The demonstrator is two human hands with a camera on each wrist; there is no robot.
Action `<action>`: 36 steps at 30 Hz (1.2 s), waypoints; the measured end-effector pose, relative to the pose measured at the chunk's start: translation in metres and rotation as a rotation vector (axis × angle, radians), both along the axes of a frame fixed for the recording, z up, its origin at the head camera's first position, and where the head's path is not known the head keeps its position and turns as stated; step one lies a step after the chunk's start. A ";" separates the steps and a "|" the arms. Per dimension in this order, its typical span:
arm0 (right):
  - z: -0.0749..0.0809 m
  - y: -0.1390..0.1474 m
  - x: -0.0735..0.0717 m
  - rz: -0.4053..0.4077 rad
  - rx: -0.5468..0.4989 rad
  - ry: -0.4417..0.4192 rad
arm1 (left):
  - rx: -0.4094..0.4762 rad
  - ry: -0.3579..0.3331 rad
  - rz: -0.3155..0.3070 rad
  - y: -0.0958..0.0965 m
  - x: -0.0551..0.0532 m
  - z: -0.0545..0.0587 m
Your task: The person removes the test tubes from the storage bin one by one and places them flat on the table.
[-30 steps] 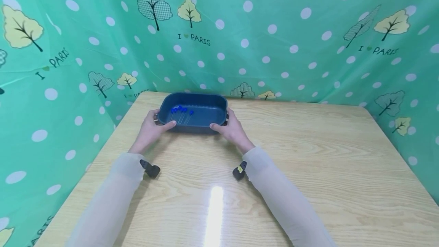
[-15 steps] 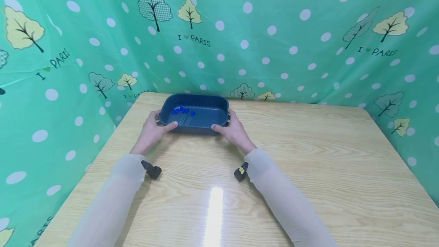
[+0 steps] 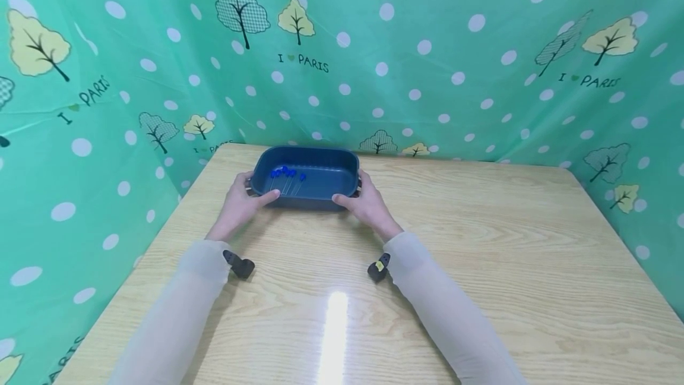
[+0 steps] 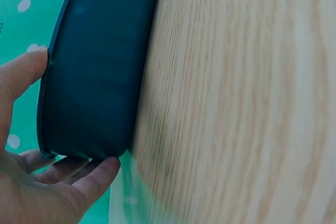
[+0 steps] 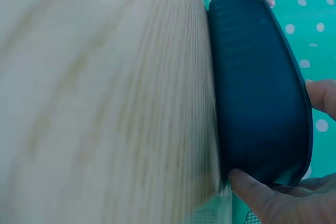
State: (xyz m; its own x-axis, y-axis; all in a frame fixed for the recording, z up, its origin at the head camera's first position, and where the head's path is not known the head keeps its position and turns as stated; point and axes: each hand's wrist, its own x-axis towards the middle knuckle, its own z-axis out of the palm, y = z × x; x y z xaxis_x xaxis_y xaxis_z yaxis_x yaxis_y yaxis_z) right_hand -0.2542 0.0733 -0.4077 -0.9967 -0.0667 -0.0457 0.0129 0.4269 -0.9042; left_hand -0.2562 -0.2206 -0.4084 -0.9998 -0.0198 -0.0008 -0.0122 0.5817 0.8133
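Note:
A dark blue rectangular pan (image 3: 310, 202) with rounded corners and small end handles is at the back left of the wooden table. My left hand (image 3: 240, 202) grips its left end, thumb on the near rim and fingers round the side. At the other end, my right hand (image 3: 369, 201) holds it the same way, as the right wrist view also shows with the fingertips at the lower corner. Inside, toward the left, lie several thin clear sticks with bright blue heads (image 3: 284, 170). In the left wrist view the pan's outer wall (image 4: 100, 72) stands close over the table.
Green dotted cloth (image 3: 406, 76) with printed trees hangs behind the table and along both sides. The wooden tabletop (image 3: 481, 242) stretches out to the right and in front. A bright light reflection lies near the front. Each sleeve carries a small black wrist camera (image 3: 243, 267).
The pan has shifted slightly to the right, with both hands moving along with it. Their hold on it stays the same, and the sticks still lie inside.

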 end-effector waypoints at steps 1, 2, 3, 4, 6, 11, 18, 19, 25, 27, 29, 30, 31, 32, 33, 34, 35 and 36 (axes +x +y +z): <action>0.000 0.000 0.000 -0.001 0.001 0.001 | 0.000 0.000 -0.001 0.000 0.000 0.000; 0.001 0.001 0.001 0.001 -0.001 0.002 | 0.002 0.001 -0.003 0.001 0.000 0.000; 0.001 0.001 0.001 0.002 -0.002 0.003 | 0.003 0.002 -0.005 0.001 0.000 0.000; 0.000 0.002 0.001 0.003 -0.004 0.005 | 0.005 0.002 -0.005 0.001 0.000 0.000; 0.000 0.003 0.001 0.004 -0.007 0.007 | 0.007 0.003 -0.009 0.002 0.000 0.000; -0.002 0.006 0.000 0.014 -0.021 0.012 | 0.009 -0.001 0.002 0.005 0.001 0.000; -0.002 0.008 0.000 0.016 -0.014 0.014 | 0.018 0.002 0.005 0.008 0.001 0.000; -0.002 0.009 0.000 0.015 -0.015 0.013 | 0.018 0.005 0.004 0.008 0.001 0.000; -0.002 0.011 -0.001 0.014 -0.018 0.007 | 0.015 0.016 -0.001 0.011 0.002 0.001; -0.001 0.012 0.000 0.015 -0.018 -0.002 | 0.012 0.015 -0.001 0.011 0.002 0.001; 0.000 0.013 0.001 0.010 -0.011 -0.014 | 0.013 0.013 0.000 0.012 0.002 0.001; 0.000 0.014 0.001 0.006 -0.006 -0.019 | 0.015 0.010 0.002 0.013 0.002 0.001; 0.001 0.014 0.001 0.004 -0.003 -0.024 | 0.017 0.008 0.002 0.013 0.002 0.001; 0.001 0.015 0.002 0.003 0.002 -0.027 | 0.018 0.004 0.003 0.014 0.002 0.001; 0.002 0.015 0.002 0.001 0.007 -0.030 | 0.021 0.001 0.004 0.014 0.002 0.002; 0.002 0.016 0.002 -0.001 0.008 -0.032 | 0.024 -0.002 0.005 0.015 0.002 0.002; 0.002 0.016 0.002 0.001 0.007 -0.032 | 0.026 -0.005 0.007 0.015 0.002 0.002; 0.002 0.016 0.002 0.002 0.007 -0.032 | 0.026 -0.008 0.007 0.016 0.002 0.002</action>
